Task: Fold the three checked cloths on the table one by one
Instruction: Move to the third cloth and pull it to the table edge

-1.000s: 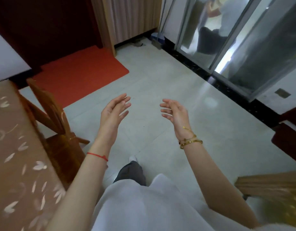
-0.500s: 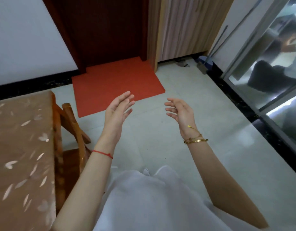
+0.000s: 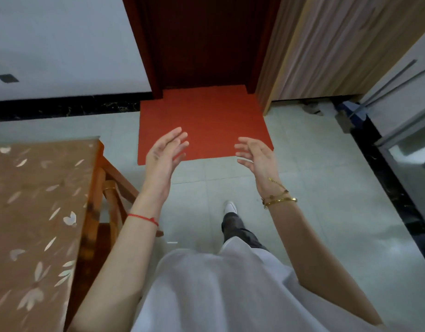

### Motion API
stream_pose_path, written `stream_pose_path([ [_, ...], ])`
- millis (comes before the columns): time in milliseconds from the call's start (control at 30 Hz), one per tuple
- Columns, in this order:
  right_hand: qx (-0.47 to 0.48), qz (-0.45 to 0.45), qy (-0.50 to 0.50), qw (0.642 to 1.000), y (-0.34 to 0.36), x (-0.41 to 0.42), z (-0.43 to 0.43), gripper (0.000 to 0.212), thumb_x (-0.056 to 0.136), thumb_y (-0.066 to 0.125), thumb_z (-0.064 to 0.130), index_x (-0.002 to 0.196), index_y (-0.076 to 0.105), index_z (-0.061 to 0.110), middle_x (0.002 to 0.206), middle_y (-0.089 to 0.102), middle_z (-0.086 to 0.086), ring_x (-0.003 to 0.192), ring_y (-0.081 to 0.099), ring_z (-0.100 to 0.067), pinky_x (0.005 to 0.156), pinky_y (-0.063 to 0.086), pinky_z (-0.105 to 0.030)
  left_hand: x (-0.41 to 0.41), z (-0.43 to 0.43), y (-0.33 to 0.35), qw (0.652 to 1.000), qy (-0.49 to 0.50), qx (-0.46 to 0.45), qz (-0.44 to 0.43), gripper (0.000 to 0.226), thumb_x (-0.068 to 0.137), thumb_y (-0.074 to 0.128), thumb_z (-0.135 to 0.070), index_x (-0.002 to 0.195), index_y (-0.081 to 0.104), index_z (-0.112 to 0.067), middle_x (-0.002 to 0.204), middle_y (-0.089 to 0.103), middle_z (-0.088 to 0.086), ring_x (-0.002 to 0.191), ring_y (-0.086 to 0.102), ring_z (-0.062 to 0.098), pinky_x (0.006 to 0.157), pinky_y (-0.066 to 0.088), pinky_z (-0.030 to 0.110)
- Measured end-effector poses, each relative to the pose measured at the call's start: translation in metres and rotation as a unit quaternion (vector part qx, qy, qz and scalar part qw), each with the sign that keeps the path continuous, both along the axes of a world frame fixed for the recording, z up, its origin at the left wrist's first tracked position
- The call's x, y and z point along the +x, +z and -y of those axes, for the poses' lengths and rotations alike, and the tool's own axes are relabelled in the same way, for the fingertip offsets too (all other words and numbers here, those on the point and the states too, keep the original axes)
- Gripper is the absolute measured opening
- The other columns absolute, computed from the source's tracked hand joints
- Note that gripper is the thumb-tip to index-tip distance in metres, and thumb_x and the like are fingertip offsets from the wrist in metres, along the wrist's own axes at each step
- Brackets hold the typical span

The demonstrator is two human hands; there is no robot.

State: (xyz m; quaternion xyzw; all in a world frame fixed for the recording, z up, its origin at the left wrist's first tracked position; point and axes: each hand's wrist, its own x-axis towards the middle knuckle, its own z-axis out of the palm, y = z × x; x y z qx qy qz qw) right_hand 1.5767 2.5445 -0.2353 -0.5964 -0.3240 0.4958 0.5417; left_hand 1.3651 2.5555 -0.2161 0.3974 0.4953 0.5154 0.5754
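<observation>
Checked cloths: none in view, location unknown. Visible corner of table (image 3: 39,212) bare of them. Table lies left of both hands. Left hand (image 3: 162,159) nearer, right hand (image 3: 257,159) farther. Both over floor (image 3: 302,188), fingers relaxed, spread, holding nothing. Likely needs turn left.

- a loose white top (image 3: 218,291), softly creased, covered the torso.
- up and left of the white top, a thin red cord (image 3: 143,218) circled the wrist of the left hand (image 3: 163,161).
- up and right of the white top, a gold bangle (image 3: 282,200) and a fine gold chain (image 3: 277,185) sat at the wrist of the right hand (image 3: 257,159).
- just above the white top, a dark grey trouser leg (image 3: 237,230) ended in a white shoe (image 3: 229,207).
</observation>
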Motion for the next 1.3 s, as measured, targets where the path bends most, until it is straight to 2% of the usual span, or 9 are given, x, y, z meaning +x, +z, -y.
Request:
stream_pose_path([
  [100, 0.006, 0.006, 0.028, 1.000, -0.004, 0.005, -0.060, 0.027, 0.102, 0.043, 0.018, 0.111, 0.067, 0.008, 0.101, 0.072, -0.010, 0.085, 0.065, -0.016, 0.078, 0.056, -0.027, 0.009, -0.046, -0.002, 0.999, 0.048, -0.019, -0.009, 0.027, 0.099, 0.055, -0.023, 0.124, 0.065, -0.021, 0.119, 0.071, -0.004, 0.112, 0.067, 0.015, 0.092, 0.051, 0.026],
  [300, 0.004, 0.003, 0.110, 0.994, 0.002, 0.009, -0.189, 0.027, 0.102, 0.044, 0.016, 0.111, 0.068, 0.008, 0.104, 0.071, -0.014, 0.085, 0.064, -0.019, 0.076, 0.055, -0.028, 0.018, -0.146, 0.010, 0.990, 0.139, -0.026, 0.019, 0.029, 0.099, 0.056, -0.018, 0.127, 0.065, -0.016, 0.119, 0.072, -0.002, 0.112, 0.067, 0.013, 0.090, 0.051, 0.022],
  [533, 0.013, 0.005, 0.208, 0.978, 0.017, -0.004, -0.331, 0.026, 0.102, 0.043, 0.015, 0.110, 0.068, 0.010, 0.107, 0.070, -0.016, 0.087, 0.065, -0.019, 0.075, 0.056, -0.026, 0.015, -0.247, 0.024, 0.971, 0.235, -0.020, 0.039, 0.028, 0.099, 0.057, -0.016, 0.126, 0.065, -0.014, 0.120, 0.071, 0.000, 0.113, 0.067, 0.015, 0.104, 0.049, 0.035],
  [733, 0.007, 0.004, 0.279, 0.960, 0.012, -0.034, -0.415, 0.026, 0.102, 0.044, 0.016, 0.111, 0.068, 0.010, 0.107, 0.070, -0.014, 0.089, 0.065, -0.018, 0.079, 0.056, -0.028, -0.008, -0.302, 0.024, 0.952, 0.305, -0.019, 0.028, 0.021, 0.099, 0.058, -0.022, 0.117, 0.068, -0.021, 0.119, 0.071, -0.001, 0.112, 0.067, 0.015, 0.105, 0.049, 0.037],
  [900, 0.009, 0.004, 0.327, 0.945, -0.002, -0.076, -0.476, 0.025, 0.102, 0.045, 0.017, 0.109, 0.068, 0.012, 0.106, 0.071, -0.012, 0.089, 0.066, -0.018, 0.080, 0.056, -0.030, -0.045, -0.347, 0.010, 0.944, 0.331, -0.013, 0.010, 0.027, 0.099, 0.056, -0.024, 0.125, 0.065, -0.020, 0.124, 0.069, -0.002, 0.115, 0.065, 0.013, 0.102, 0.049, 0.033],
  [1100, -0.001, 0.004, 0.363, 0.932, -0.011, -0.152, -0.556, 0.026, 0.102, 0.045, 0.017, 0.110, 0.068, 0.008, 0.106, 0.071, -0.014, 0.087, 0.065, -0.017, 0.078, 0.055, -0.028, -0.107, -0.412, -0.001, 0.929, 0.371, -0.010, 0.017, 0.022, 0.100, 0.054, -0.021, 0.116, 0.068, -0.025, 0.125, 0.068, 0.001, 0.115, 0.065, 0.014, 0.099, 0.049, 0.030],
  [1200, -0.005, -0.002, 0.382, 0.924, -0.009, -0.201, -0.602, 0.026, 0.102, 0.045, 0.017, 0.111, 0.068, 0.008, 0.104, 0.070, -0.012, 0.085, 0.064, -0.015, 0.076, 0.055, -0.026, -0.151, -0.451, -0.002, 0.919, 0.393, -0.015, 0.021, 0.024, 0.100, 0.052, -0.018, 0.118, 0.067, -0.024, 0.124, 0.069, 0.000, 0.114, 0.066, 0.014, 0.096, 0.049, 0.029],
  [1300, -0.006, -0.011, 0.397, 0.918, -0.004, -0.254, -0.646, 0.026, 0.101, 0.046, 0.017, 0.110, 0.068, 0.009, 0.105, 0.070, -0.013, 0.086, 0.063, -0.016, 0.080, 0.054, -0.030, -0.191, -0.490, 0.002, 0.913, 0.407, -0.017, 0.024, 0.024, 0.101, 0.052, -0.017, 0.119, 0.066, -0.022, 0.124, 0.069, 0.000, 0.114, 0.066, 0.014, 0.098, 0.050, 0.030],
])
